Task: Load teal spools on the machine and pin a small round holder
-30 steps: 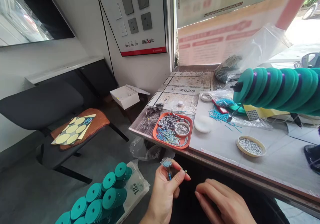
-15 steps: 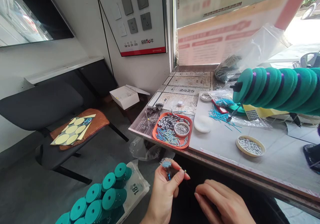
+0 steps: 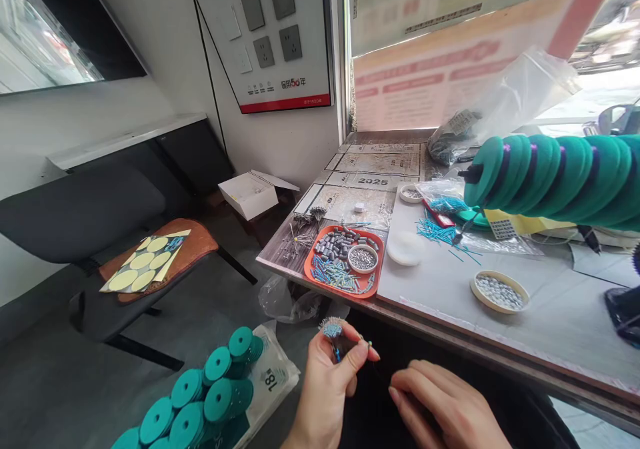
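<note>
My left hand (image 3: 325, 382) is closed around a small bundle of thin wires with pale blue heads (image 3: 332, 329). Between its thumb and forefinger it pinches a tiny yellow-green piece (image 3: 370, 344). To the right, my right hand (image 3: 445, 399) is closed, its thumb and fingertips together; a faint dark thread seems to run towards it, but what it holds is hidden. Beyond both hands, on the table edge, an orange tray (image 3: 379, 273) carries grey cylinders (image 3: 336, 245), thin blue and yellowish tubes (image 3: 331, 274) and a round dish of metal beads (image 3: 363, 259).
A dish of grey pellets (image 3: 499, 291) and loose blue sticks (image 3: 435, 230) lie on the table (image 3: 435, 289). Green foam spools on a rod (image 3: 550, 179) jut in from the right. More green spools (image 3: 187, 389) stand lower left, near a chair (image 3: 95, 309).
</note>
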### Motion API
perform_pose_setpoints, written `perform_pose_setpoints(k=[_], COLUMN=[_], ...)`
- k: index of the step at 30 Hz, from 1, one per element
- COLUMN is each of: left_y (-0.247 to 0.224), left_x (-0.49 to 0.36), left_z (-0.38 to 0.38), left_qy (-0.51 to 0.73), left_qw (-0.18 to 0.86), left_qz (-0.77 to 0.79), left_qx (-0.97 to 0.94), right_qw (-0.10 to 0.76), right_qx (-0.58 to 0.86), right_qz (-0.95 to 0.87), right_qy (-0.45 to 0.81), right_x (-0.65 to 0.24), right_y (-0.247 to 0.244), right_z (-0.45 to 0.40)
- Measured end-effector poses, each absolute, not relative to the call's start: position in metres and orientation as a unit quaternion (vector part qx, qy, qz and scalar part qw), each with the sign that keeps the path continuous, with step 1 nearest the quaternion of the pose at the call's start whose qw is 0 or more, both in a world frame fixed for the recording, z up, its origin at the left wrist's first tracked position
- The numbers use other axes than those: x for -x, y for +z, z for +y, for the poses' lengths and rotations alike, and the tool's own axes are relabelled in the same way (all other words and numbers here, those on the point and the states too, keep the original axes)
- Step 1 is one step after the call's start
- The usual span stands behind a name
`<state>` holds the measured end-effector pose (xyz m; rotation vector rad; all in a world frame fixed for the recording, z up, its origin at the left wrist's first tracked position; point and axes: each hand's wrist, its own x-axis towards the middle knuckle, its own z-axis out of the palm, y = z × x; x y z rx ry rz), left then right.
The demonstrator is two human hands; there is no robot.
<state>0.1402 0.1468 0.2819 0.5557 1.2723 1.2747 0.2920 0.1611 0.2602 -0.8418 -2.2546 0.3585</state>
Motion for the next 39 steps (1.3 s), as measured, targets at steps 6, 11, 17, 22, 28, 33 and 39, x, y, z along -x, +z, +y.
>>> perform_pose_setpoints(k=[6, 11, 17, 22, 28, 33, 39], left_y=[0.285, 0.284, 0.284, 0.280, 0.282, 0.280, 0.282], left_x=[-0.140, -0.140, -0.139, -0.140, -0.140, -0.144, -0.155], left_z=[0.148, 0.148, 0.147, 0.145, 0.143, 0.142, 0.139], left_qy=[0.550, 0.551, 0.552, 0.560, 0.589, 0.599, 0.590], left_qw=[0.593, 0.595, 0.596, 0.577, 0.501, 0.490, 0.506], left_qz=[0.540, 0.537, 0.533, 0.539, 0.522, 0.511, 0.532], left_qx=[-0.233, -0.234, -0.236, -0.252, -0.359, -0.374, -0.337], right_qw=[0.369, 0.373, 0.374, 0.348, 0.352, 0.369, 0.380], right_qx=[0.326, 0.325, 0.330, 0.326, 0.355, 0.369, 0.391], right_qz=[-0.862, -0.861, -0.859, -0.864, -0.817, -0.802, -0.776], right_qy=[0.122, 0.118, 0.120, 0.163, 0.288, 0.291, 0.318], right_x=[-0.288, -0.287, -0.286, -0.291, -0.297, -0.296, -0.292], right_y=[0.266, 0.268, 0.267, 0.265, 0.267, 0.267, 0.263], right_z=[0.164, 0.163, 0.164, 0.162, 0.160, 0.163, 0.162])
